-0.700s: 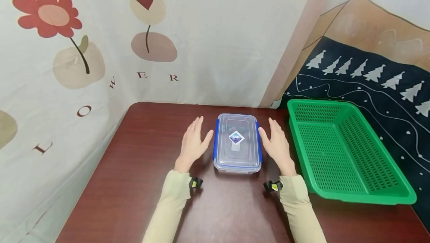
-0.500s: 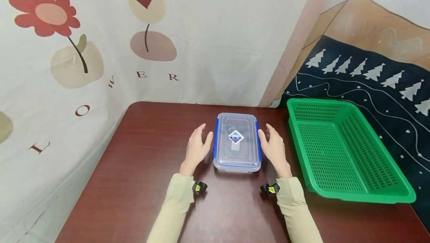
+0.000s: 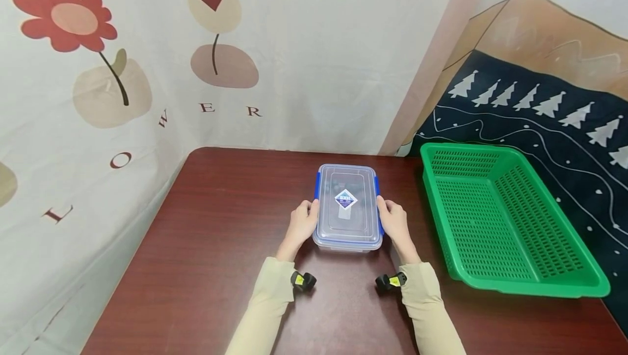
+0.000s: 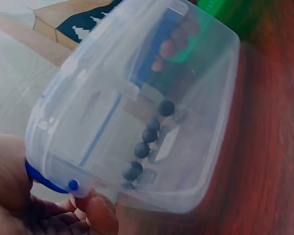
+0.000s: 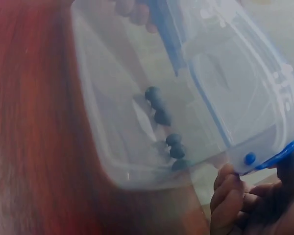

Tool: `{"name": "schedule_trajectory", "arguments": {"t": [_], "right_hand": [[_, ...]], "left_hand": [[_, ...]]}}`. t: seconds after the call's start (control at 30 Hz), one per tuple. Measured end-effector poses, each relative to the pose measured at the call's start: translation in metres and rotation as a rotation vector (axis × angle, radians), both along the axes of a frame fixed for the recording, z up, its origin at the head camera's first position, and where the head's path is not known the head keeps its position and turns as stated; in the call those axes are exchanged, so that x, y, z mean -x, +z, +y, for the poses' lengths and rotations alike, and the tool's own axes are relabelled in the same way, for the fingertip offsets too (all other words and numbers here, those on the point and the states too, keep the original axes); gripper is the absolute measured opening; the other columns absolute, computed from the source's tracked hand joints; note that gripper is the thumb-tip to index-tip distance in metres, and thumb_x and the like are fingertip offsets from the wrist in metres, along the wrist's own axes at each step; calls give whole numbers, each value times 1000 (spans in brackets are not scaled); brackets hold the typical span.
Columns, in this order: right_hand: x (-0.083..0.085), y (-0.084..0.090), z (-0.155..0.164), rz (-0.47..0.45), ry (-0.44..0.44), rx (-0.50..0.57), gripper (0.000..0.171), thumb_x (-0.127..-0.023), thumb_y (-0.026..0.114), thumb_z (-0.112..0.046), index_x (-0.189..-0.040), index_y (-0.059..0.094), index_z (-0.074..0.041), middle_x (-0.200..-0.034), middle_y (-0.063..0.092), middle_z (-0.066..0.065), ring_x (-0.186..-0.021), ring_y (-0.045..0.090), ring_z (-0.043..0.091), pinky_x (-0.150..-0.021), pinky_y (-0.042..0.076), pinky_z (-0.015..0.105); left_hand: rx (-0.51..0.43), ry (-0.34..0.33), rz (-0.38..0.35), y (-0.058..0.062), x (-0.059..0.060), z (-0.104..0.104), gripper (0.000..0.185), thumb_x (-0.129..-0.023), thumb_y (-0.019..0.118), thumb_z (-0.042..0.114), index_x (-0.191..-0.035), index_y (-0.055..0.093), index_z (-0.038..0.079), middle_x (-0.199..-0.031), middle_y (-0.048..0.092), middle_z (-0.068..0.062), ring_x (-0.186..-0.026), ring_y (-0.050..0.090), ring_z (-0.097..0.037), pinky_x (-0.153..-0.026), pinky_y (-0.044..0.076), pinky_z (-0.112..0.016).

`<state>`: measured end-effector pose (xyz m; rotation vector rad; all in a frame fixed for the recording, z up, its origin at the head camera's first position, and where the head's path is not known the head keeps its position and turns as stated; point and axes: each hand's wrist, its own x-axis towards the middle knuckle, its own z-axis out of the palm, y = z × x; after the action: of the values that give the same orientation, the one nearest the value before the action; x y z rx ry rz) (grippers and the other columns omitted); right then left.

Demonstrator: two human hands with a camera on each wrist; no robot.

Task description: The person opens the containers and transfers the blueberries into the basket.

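Observation:
A clear plastic food container (image 3: 346,224) with blue side latches and a diamond label sits on the table in the head view. On its left side my left hand (image 3: 302,223) holds the edge, thumb on the blue latch and fingers curled below it. My right hand (image 3: 394,220) holds the opposite side the same way. Through the wall in the left wrist view, several small dark balls (image 4: 149,135) lie inside; the right wrist view shows these dark balls (image 5: 172,142) too. Whether the latches are fastened I cannot tell.
A green slotted plastic basket (image 3: 490,224) stands to the right of the container, near the table's right edge. The dark red table (image 3: 225,235) meets a curtain (image 3: 319,71) printed with flowers at the back.
Both hands have moved inward from beside the container and closed onto its side edges. The container stays in place.

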<state>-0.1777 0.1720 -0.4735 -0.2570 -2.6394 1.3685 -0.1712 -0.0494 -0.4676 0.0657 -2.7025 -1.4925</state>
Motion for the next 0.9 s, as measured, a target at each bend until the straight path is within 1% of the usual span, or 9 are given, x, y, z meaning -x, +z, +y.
{"name": "schedule_trajectory", "arguments": {"t": [0.23,0.3,0.4,0.47,0.53,0.63,0.7,0.83,0.9], "right_hand": [[-1,4,-1,-45,28,62,40,-98,42,-24,-97,62,10,-91,64,27,-85,58,37,-77,48,48],[-1,5,-1,-50,27,58,40,-99,42,-24,-99,62,10,-94,63,28,-88,58,38,-79,48,49],[0,5,-1,-64,27,59,41,-99,40,-25,-102,61,10,-97,63,29,-90,58,39,-81,48,50],[1,5,-1,-62,20,50,41,-99,40,-25,-101,61,10,-97,63,29,-90,58,39,-81,47,50],[1,5,-2,-61,12,48,40,-99,41,-25,-99,62,10,-95,63,28,-88,58,39,-79,47,50],[0,5,-3,-66,0,61,40,-98,41,-26,-95,62,8,-91,64,26,-85,57,37,-76,48,47],[0,5,-3,-67,0,66,40,-98,42,-26,-94,62,8,-90,64,25,-84,57,36,-75,48,46],[0,6,-3,-65,-1,50,40,-98,42,-26,-94,62,7,-92,64,25,-85,57,37,-76,48,47],[1,6,-2,-56,8,28,39,-98,41,-25,-93,62,8,-93,63,26,-87,57,39,-78,47,50]], "left_hand": [[60,-28,-27,8,0,4,32,-100,36,21,-85,54,-2,-79,56,-20,-86,58,-39,-75,48,-48],[66,-31,-26,7,3,5,32,-100,36,20,-86,54,-3,-81,58,-23,-90,58,-43,-78,48,-51],[99,-42,39,-5,10,2,37,-100,33,22,-88,56,-4,-83,60,-24,-91,58,-45,-79,48,-51],[146,-23,153,-41,26,-1,46,-101,28,30,-84,56,-2,-79,61,-23,-82,60,-44,-70,49,-47],[177,-14,190,-57,33,-4,50,-101,27,32,-82,57,-2,-78,62,-24,-78,60,-45,-67,50,-47],[135,12,191,-63,35,-6,45,-100,33,27,-73,56,-2,-71,60,-24,-71,59,-46,-62,48,-50],[67,0,111,-36,22,-7,33,-97,42,17,-73,55,-2,-69,58,-22,-71,59,-43,-64,49,-51],[-30,-5,31,-15,10,-7,24,-92,51,10,-70,52,-1,-61,49,-9,-65,51,-28,-58,45,-36],[-46,2,-5,-12,9,-7,23,-92,52,9,-71,52,-1,-60,47,-5,-65,49,-23,-57,43,-31]]}}
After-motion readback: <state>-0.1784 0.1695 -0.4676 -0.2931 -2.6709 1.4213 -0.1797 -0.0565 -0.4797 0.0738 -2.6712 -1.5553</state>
